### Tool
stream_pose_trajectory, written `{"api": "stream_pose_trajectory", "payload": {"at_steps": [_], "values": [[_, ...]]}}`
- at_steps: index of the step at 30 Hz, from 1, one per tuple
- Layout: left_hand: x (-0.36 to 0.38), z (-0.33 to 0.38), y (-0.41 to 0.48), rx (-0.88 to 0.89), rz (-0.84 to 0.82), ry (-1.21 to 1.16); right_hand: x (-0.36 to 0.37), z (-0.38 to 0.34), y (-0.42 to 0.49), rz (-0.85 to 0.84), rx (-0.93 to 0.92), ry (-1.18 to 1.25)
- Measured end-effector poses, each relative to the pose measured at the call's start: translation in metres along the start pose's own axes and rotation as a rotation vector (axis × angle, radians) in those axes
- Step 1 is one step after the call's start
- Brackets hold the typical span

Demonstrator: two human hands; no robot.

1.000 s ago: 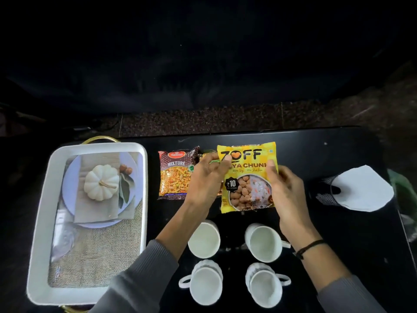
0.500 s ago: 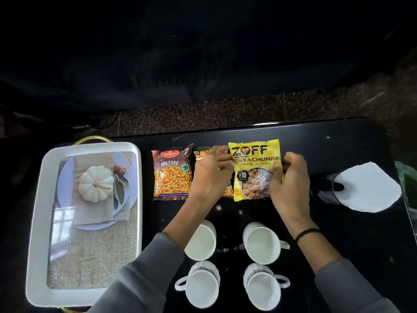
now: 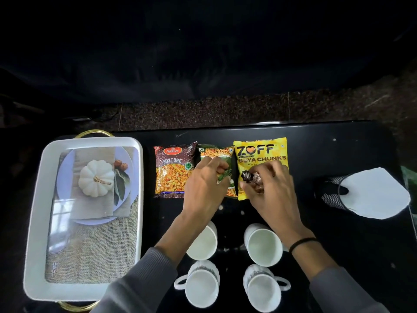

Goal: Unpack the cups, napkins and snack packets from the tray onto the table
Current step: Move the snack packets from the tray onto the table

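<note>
Packets are the step in hand: the yellow soya chunks packet (image 3: 260, 152) lies flat on the black table (image 3: 338, 154) at the right end of a row, with the green packet (image 3: 222, 159) touching its left edge and the brown mixture packet (image 3: 173, 170) just beside that. The right hand (image 3: 270, 190) rests on the lower half of the yellow packet, fingers curled and pressed down on it, seemingly flattening or nudging it into line. The left hand (image 3: 203, 186) lies on the green packet, fingers loosely curled on its face; whether they pinch the film I cannot tell.

Four white cups (image 3: 262, 245) stand in two pairs on the near side of the table, just below the wrists. White napkins (image 3: 374, 195) sit in a dark mesh holder (image 3: 329, 193) at the right. The white tray (image 3: 33, 199) at the left shows only its printed pumpkin base, so by my judgement the unpacking is nearly finished and only squaring the row is left.

That next move calls for lifting both hands off without dragging the slippery packets, then drawing the arms back between or above the cups, since the forearms cross close over the rear pair. Open room lies beyond the packets toward the far table edge and between the yellow packet and the napkin holder; the tray's rim bounds the left
</note>
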State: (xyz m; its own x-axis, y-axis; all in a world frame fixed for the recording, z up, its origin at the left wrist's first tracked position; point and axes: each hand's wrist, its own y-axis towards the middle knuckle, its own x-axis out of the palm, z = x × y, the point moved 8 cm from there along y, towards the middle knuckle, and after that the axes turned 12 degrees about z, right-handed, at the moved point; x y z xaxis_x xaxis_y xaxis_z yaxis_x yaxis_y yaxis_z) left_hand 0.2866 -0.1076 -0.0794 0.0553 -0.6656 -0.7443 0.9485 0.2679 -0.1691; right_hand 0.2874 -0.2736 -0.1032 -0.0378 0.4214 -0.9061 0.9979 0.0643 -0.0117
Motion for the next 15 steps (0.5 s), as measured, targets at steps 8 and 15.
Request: {"api": "stream_pose_trajectory", "payload": {"at_steps": [8, 15], "values": [[-0.003, 0.002, -0.001, 0.008, 0.044, 0.010, -0.004, -0.003, 0.001, -0.003, 0.004, -0.014], [-0.009, -0.001, -0.016, 0.001, 0.041, 0.002, -0.017, -0.027, -0.010, 0.116, -0.041, 0.072]]}}
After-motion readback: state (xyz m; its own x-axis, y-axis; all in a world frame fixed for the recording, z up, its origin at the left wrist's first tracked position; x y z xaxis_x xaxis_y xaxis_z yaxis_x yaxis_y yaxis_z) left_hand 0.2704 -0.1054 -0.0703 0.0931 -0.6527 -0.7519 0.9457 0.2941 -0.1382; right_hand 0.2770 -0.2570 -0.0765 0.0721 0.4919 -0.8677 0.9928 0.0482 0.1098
